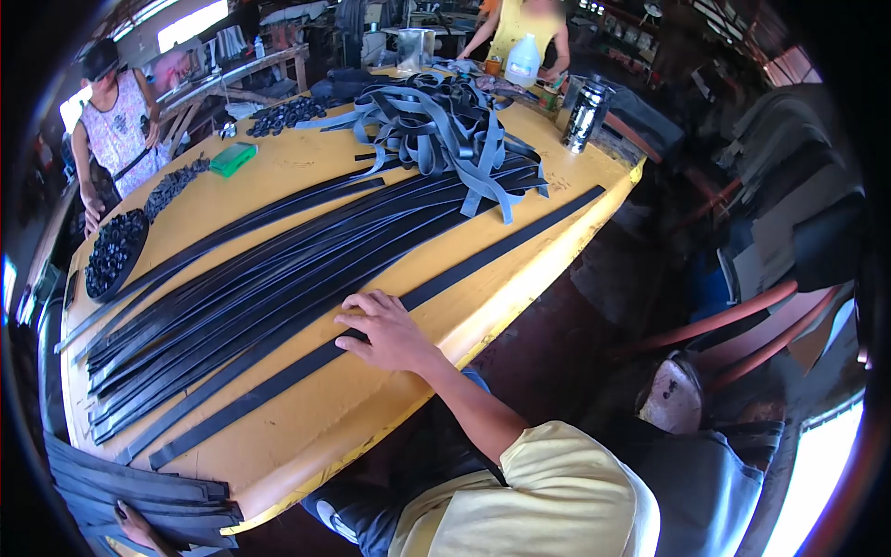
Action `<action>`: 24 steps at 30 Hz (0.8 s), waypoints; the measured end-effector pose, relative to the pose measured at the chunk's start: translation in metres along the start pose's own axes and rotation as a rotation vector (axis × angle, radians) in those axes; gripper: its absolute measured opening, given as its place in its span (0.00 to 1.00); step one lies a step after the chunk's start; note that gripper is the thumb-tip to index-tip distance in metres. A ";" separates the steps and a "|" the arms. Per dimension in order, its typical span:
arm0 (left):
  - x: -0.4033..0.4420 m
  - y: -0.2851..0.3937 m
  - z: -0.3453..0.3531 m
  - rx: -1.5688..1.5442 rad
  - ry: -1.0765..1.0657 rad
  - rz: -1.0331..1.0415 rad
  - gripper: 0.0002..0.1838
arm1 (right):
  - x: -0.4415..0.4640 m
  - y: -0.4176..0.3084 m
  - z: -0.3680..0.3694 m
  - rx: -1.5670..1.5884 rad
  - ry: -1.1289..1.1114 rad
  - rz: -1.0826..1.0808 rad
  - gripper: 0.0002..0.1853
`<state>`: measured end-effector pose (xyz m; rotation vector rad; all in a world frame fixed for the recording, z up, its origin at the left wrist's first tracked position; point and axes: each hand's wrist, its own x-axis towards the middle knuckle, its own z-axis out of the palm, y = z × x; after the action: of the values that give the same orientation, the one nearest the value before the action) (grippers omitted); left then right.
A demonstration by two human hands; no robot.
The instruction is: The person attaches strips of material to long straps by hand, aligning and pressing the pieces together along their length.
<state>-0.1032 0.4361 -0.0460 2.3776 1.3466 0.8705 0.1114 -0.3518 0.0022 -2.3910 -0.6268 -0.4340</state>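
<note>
A long flat black strip point(237, 410) lies diagonally along the near side of the yellow table. My right hand point(385, 332) rests on its middle, palm down, fingers bent and thumb spread apart, not wrapped around it. At the bottom left is a layered bundle of black strips point(139, 487) by the table corner. My left hand point(136, 524) is partly in view there, its digit curled over the strips; the rest is hidden by them or cut off. Beyond my right hand, many black strips point(251, 297) lie side by side in a wide row.
On the yellow table point(520, 278) are a tangled heap of grey-black strips point(432, 121), a dark container of small black pieces point(116, 252), a green box point(234, 160), and a shiny metal can point(587, 116). One person point(121, 125) stands at the left, another point(520, 32) at the far end.
</note>
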 end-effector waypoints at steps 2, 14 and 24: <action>-0.001 -0.014 0.005 -0.004 0.073 0.042 0.37 | 0.000 0.000 0.002 0.010 -0.010 -0.018 0.22; -0.039 0.037 -0.016 -0.120 0.110 -0.042 0.30 | 0.007 -0.009 0.001 -0.064 0.026 -0.009 0.18; -0.036 0.040 -0.013 -0.172 0.158 0.042 0.28 | 0.008 -0.010 0.006 -0.099 0.053 0.023 0.16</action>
<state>-0.0982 0.3839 -0.0289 2.2527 1.2259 1.1578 0.1135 -0.3383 0.0067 -2.4692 -0.5649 -0.5283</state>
